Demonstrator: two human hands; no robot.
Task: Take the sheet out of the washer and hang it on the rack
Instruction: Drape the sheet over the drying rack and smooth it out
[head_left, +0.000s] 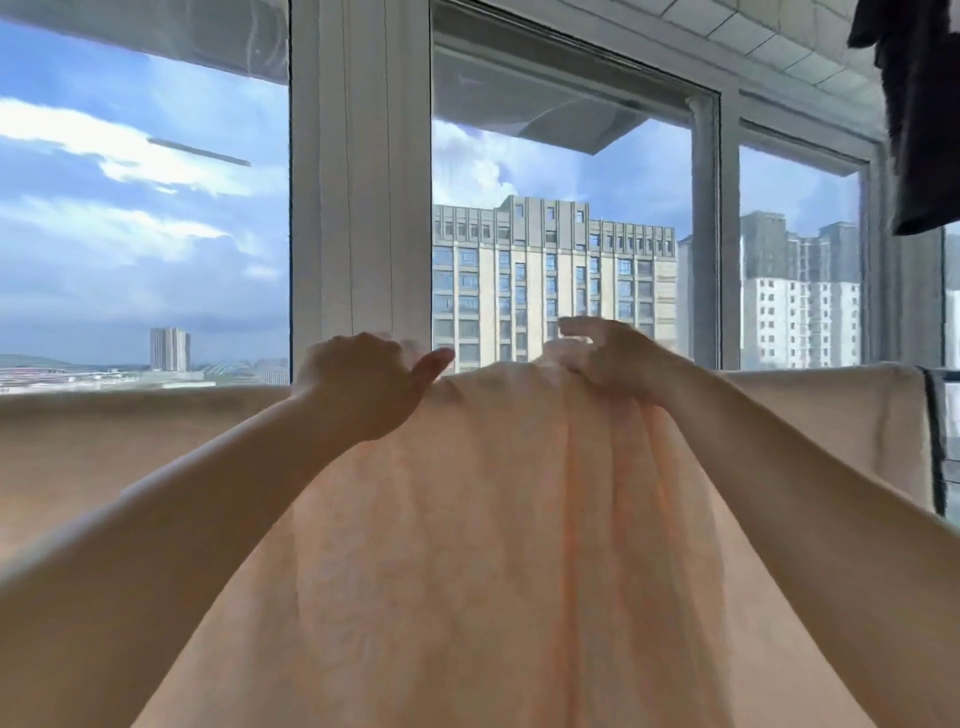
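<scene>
Head view, both arms raised forward at about the level of the sheet's top edge. Left hand: grip closed, fingers curled over the top fold of the sheet, thumb stretched out to the right and lying along the cloth; the fingertips are hidden behind the fold. Right hand: fingers bent and bunched on a gathered ridge of the cloth, the grip pinching it; index finger lifted a little and pointing left, above the cloth. The two hands sit near each other on the same raised hump of cloth, the hump peaking between them. From both grips the sheet falls toward the camera in long pleats, peach-coloured, filling the space below and between the forearms. Further parts of the same cloth run level to the left of the left hand and to the right of the right hand, draped over something at hand height; the support itself is covered, so whether it is the rack cannot be told. At the far right of the cloth a dark bar stands upright. Behind the hands, a window frame. Above and right of the right hand, a dark garment hangs.
</scene>
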